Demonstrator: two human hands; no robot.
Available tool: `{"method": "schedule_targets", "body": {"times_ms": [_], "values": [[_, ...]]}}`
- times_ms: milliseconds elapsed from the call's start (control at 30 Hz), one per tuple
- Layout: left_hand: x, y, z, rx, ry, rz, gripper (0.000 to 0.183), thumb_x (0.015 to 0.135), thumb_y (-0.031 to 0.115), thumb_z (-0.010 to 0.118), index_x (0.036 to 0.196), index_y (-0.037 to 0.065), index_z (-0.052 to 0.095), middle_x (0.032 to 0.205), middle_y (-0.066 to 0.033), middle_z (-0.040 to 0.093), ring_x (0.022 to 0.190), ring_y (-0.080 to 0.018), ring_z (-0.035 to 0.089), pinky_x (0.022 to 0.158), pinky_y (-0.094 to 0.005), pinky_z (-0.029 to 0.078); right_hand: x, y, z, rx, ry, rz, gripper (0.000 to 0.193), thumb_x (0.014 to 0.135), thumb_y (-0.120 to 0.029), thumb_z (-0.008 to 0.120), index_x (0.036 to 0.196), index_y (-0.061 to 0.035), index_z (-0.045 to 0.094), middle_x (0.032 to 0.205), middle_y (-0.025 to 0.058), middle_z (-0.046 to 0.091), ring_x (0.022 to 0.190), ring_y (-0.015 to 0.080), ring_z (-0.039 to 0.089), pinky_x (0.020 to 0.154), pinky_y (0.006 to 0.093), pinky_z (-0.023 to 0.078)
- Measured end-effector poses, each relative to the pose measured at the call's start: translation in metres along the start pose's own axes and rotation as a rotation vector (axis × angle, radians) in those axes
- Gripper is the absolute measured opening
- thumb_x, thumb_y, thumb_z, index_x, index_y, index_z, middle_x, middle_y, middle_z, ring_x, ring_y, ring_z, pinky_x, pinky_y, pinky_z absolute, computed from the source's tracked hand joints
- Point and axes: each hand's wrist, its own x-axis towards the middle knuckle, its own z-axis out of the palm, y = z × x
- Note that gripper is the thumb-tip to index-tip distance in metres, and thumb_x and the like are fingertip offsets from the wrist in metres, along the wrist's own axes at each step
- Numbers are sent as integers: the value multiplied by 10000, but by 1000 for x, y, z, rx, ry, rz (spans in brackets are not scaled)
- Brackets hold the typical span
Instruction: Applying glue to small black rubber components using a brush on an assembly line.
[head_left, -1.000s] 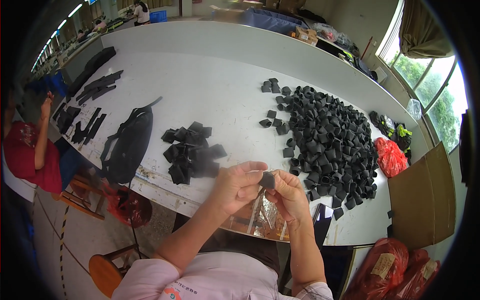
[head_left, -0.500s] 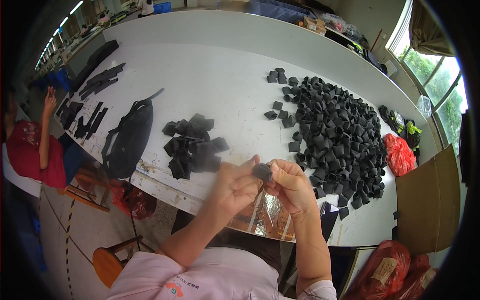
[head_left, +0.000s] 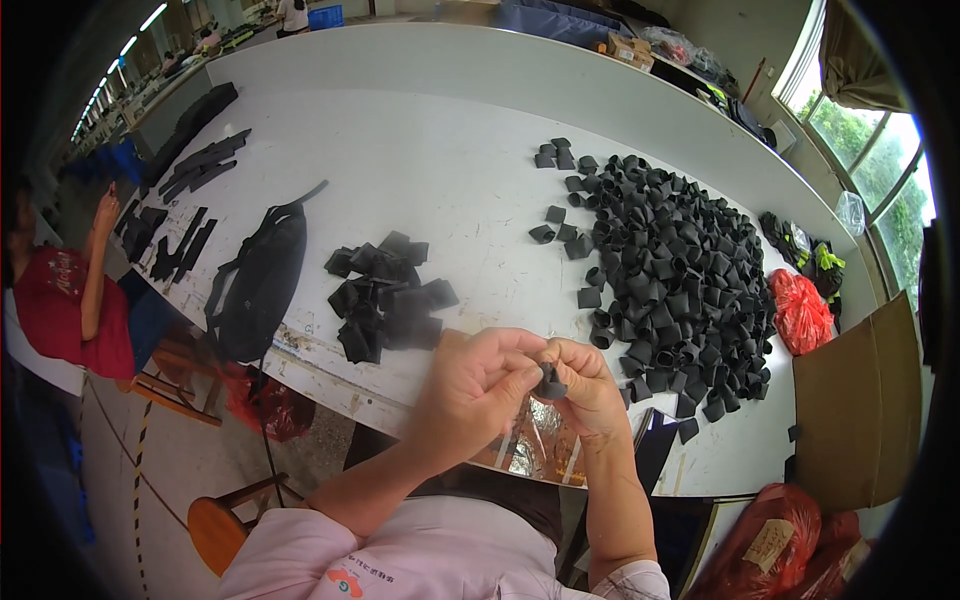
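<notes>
A small black fabric loop [head_left: 549, 384] is held in front of me, low over the table's near edge. My right hand [head_left: 590, 392] pinches it between thumb and fingers. From the other side, my left hand [head_left: 472, 398] has its thumb and fingertips closed at the loop's upper edge; part of the loop is hidden by the fingers. Left of my hands lies a small heap of flat black fabric pieces [head_left: 385, 300]. A far bigger heap of black loops [head_left: 680, 270], many showing round open ends, spreads to the right.
On the white table [head_left: 450, 150], a black bag-like item [head_left: 262, 280] and black strips [head_left: 205, 165] lie left. A raised panel [head_left: 420, 50] borders the back. Rightward are a red plastic bag [head_left: 800, 310] and a cardboard sheet [head_left: 860, 410]. A co-worker in red [head_left: 70, 310] sits far left.
My left hand has shifted right and turned, its fingers now meeting my right hand's. The loop has moved slightly down and right and has been tipped. The co-worker's raised hand has moved slightly.
</notes>
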Motion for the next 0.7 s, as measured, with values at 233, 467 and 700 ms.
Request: {"method": "schedule_targets", "body": {"times_ms": [233, 467, 700], "values": [[6, -5, -1, -84, 106, -17, 175, 857, 45, 521, 1008, -41, 503, 710, -57, 595, 483, -27, 449, 423, -170, 354, 7, -8, 4, 40, -5, -95, 217, 822, -242, 606, 788, -28, 588, 721, -16, 512, 638, 84, 425, 592, 216, 331], [-2, -38, -13, -284, 5, -156, 209, 853, 45, 526, 1044, -29, 486, 742, -65, 579, 468, -32, 419, 422, -170, 338, -4, 25, -16, -29, 28, -51, 241, 808, -238, 628, 766, -8, 572, 725, 24, 528, 634, 93, 458, 577, 222, 373], [-2, -29, -11, -249, -66, -110, 243, 851, 42, 528, 1084, -5, 477, 785, -44, 560, 512, -25, 431, 432, -161, 345, -1, 11, -8, -109, 6, -54, 242, 808, -271, 611, 776, -32, 589, 749, -17, 519, 685, 87, 429, 631, 230, 336]]}}
